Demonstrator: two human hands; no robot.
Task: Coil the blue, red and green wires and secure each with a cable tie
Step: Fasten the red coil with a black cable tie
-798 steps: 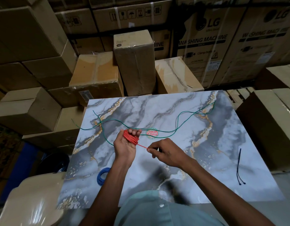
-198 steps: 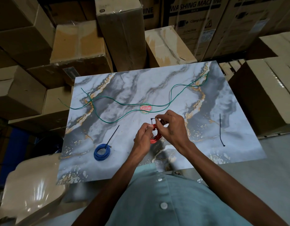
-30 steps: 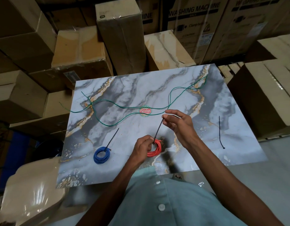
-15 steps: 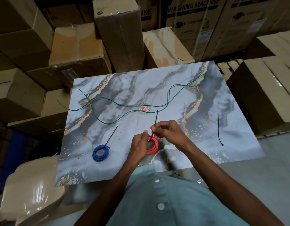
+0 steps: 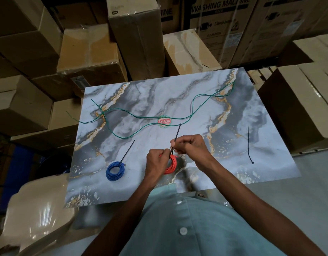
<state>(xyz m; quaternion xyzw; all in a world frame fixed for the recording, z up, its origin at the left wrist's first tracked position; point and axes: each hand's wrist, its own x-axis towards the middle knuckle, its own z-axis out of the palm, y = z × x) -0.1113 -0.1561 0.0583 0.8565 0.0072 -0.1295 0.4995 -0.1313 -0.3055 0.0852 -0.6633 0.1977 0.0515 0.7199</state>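
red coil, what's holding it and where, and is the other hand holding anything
The left hand grips the red coil at its left side. The right hand pinches the black cable tie just above the coil, its tail pointing up.

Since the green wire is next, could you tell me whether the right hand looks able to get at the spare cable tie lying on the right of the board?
Probably yes: the spare cable tie lies alone on bare board, but the right hand first must release the red coil's tie.
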